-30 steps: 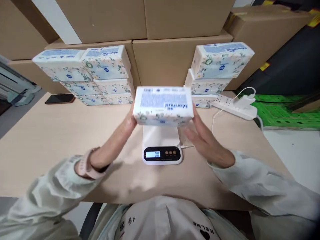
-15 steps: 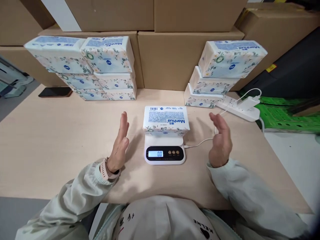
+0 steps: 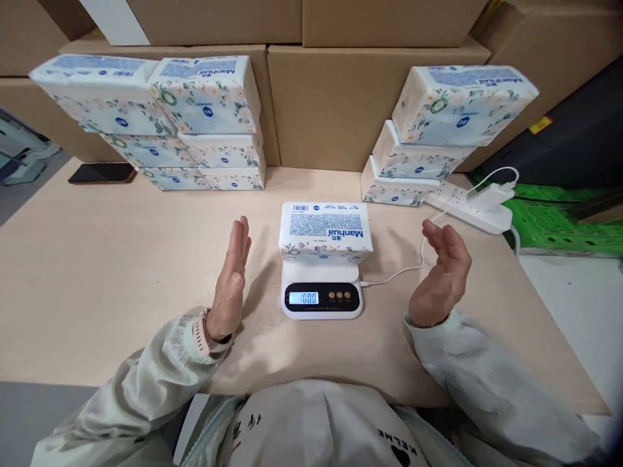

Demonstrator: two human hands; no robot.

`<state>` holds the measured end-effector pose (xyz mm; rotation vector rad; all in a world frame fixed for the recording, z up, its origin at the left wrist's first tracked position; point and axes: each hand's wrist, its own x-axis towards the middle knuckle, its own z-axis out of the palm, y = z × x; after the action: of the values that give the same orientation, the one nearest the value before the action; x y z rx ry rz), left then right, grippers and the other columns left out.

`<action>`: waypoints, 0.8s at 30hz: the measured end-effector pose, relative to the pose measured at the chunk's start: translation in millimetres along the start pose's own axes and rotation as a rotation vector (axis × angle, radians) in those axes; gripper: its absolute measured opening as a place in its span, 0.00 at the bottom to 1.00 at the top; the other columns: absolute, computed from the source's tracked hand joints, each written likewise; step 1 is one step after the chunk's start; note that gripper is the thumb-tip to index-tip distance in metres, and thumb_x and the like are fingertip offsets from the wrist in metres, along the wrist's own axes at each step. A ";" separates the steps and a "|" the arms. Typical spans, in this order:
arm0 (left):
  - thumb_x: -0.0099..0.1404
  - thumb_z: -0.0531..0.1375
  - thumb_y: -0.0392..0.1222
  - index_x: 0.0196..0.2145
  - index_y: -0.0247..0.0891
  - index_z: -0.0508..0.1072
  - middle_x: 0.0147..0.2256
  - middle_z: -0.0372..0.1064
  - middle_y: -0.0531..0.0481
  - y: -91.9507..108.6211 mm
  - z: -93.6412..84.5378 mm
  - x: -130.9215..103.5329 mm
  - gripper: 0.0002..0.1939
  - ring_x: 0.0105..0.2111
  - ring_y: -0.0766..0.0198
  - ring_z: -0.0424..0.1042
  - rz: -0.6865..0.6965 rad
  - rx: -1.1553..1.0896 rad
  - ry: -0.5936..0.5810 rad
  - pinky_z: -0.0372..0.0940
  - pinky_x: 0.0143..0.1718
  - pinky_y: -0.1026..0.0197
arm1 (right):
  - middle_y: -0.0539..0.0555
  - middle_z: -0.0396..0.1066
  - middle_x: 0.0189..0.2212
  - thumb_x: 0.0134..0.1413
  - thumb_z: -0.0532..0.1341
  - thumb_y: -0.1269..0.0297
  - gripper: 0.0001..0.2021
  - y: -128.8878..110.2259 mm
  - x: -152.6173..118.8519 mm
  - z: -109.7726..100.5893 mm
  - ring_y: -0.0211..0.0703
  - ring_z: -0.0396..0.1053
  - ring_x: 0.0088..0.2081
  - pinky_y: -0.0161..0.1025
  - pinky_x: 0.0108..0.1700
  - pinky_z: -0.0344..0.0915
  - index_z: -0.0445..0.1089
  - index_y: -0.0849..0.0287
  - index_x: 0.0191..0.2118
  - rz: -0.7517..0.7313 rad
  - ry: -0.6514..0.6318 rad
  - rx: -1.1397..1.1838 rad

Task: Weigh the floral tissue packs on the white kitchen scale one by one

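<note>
Your pack (image 3: 325, 230), a boxy, soft-edged block in flower-printed wrap, sits on the smooth, round-cornered white scale (image 3: 321, 272). It lies between your left hand (image 3: 232, 282), spread nearly straight, and your right hand (image 3: 440, 277), spread but gently curved, touching neither.

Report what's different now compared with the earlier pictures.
The Manhua tissue pack, earlier held up in both hands, has come down onto the digital scale. The left hand and right hand have let go and moved outward to either side. The display has gone from 0.0 to 100.0. Unchanged: the left tissue stacks, the right tissue stack and the phone.
</note>
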<state>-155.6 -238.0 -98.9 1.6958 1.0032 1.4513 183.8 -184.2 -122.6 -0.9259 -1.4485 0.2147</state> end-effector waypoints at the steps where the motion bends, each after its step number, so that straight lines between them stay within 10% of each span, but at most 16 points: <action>1: 0.79 0.49 0.63 0.79 0.58 0.45 0.79 0.34 0.58 1.2 0.6 0.0 0.36 0.80 0.51 0.31 0.008 -0.006 0.004 0.33 0.80 0.40 | 0.58 0.73 0.64 0.73 0.49 0.45 0.28 -0.7 0.8 0.5 0.60 0.72 0.65 0.71 0.68 0.64 0.63 0.46 0.71 0.006 0.015 0.006; 14: 0.80 0.47 0.63 0.78 0.61 0.50 0.79 0.36 0.59 2.2 3.0 -2.3 0.33 0.80 0.49 0.32 -0.060 -0.070 0.024 0.31 0.79 0.37 | 0.57 0.73 0.63 0.71 0.51 0.46 0.28 -10.7 3.0 5.1 0.65 0.70 0.66 0.72 0.69 0.62 0.66 0.47 0.70 0.089 0.085 0.028; 24: 0.81 0.45 0.61 0.77 0.62 0.49 0.79 0.35 0.60 2.1 4.3 -4.6 0.31 0.80 0.51 0.33 -0.093 -0.094 -0.014 0.35 0.80 0.39 | 0.55 0.72 0.63 0.72 0.47 0.45 0.28 -7.4 0.3 -3.9 0.61 0.70 0.65 0.70 0.68 0.65 0.62 0.40 0.71 0.048 -0.105 -0.065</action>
<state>-151.5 -243.2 -99.8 1.5696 0.9780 1.4027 184.4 -190.4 -117.0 -1.0154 -1.5387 0.2561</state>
